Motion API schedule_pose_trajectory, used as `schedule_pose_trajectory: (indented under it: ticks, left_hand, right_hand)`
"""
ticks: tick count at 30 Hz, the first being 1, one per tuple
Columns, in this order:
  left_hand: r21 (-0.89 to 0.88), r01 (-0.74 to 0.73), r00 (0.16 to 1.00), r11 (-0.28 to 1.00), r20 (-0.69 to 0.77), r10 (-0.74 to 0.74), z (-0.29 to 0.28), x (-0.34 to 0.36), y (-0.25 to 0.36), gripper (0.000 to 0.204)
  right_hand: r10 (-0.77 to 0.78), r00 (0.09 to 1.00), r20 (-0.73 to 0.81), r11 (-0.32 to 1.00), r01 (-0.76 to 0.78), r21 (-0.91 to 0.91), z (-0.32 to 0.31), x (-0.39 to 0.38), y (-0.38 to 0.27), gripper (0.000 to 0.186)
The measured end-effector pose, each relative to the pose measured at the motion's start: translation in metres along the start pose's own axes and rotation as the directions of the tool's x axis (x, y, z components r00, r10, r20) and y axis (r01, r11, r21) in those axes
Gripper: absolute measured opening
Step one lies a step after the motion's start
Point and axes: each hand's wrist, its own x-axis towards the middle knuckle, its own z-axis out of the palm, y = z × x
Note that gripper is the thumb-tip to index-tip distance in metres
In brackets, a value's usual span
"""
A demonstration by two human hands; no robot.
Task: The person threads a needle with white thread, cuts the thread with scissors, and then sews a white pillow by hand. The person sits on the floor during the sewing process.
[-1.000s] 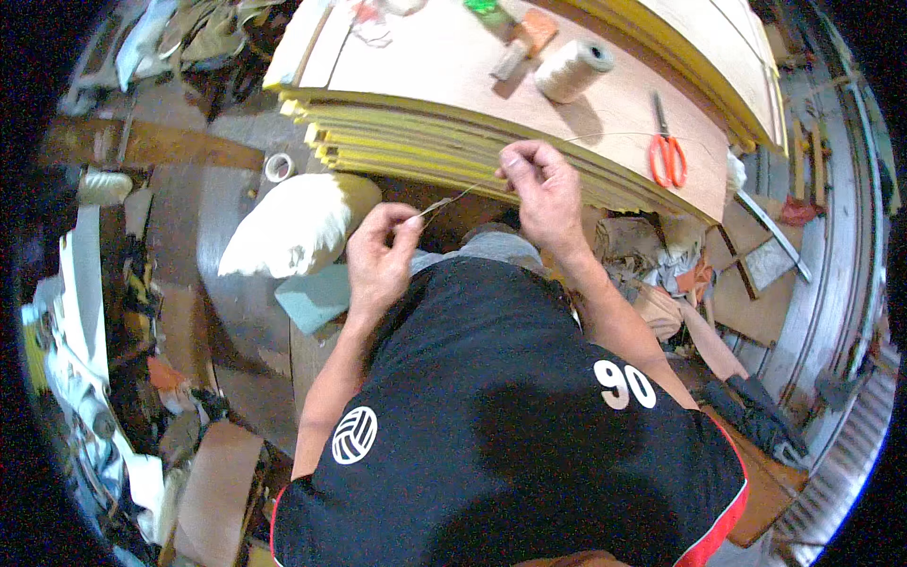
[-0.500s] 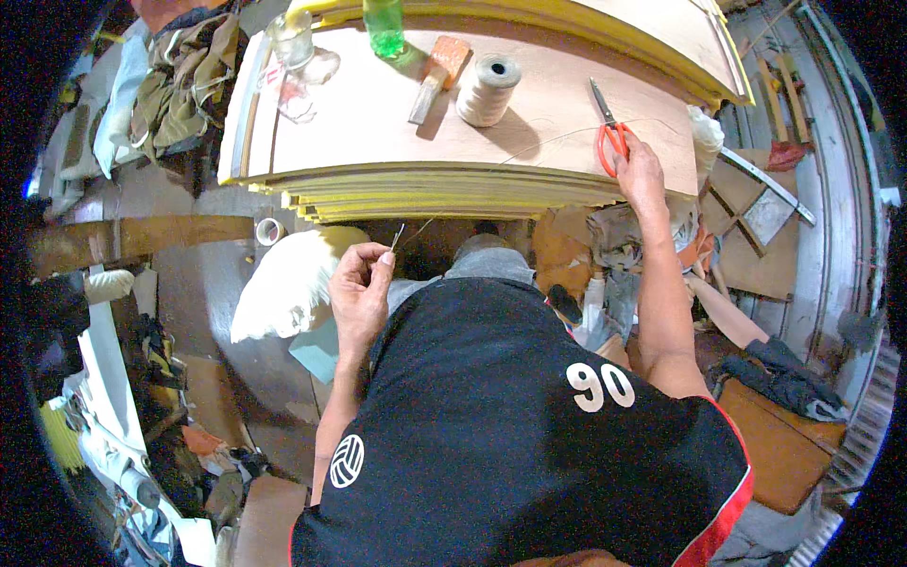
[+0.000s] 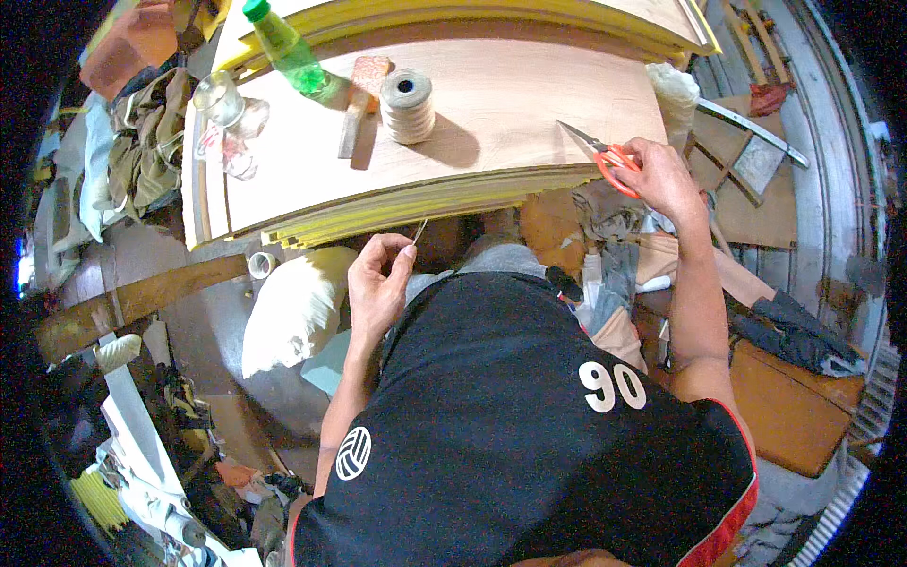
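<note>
One pair of orange-handled scissors [image 3: 619, 161] was clasped in the right hand [image 3: 664, 180], grip closed, at the table's [image 3: 529, 90] right front; one thin strand [image 3: 420, 230] was pinched in the left hand [image 3: 378, 279], near the front edge; one spool [image 3: 408, 113], one green bottle [image 3: 291, 55] and one clear glass [image 3: 218, 100] stood on top.

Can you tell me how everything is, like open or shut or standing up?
Scissors: held, blades apparently parted
Right hand: closed on the scissors' handles
Left hand: pinching shut
Thin strand: pinched at the fingertips
Spool: upright, thread wound on
Green bottle: upright, apparently capped
Boards: stacked
</note>
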Motion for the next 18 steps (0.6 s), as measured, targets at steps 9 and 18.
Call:
schedule_pose_trajectory:
  ticks: [9,18]
  left_hand:
    - [0.139,-0.110,0.982,0.984,0.170,0.086,0.049,0.029,0.005,0.012]
    - [0.146,-0.443,0.828,0.885,0.445,0.341,0.148,0.119,0.047,0.017]
  right_hand:
    - [-0.101,0.989,-0.108,0.981,0.081,-0.175,-0.025,-0.017,0.011,0.037]
    - [-0.194,0.943,-0.271,0.978,0.207,0.019,0.005,-0.002,0.002,0.037]
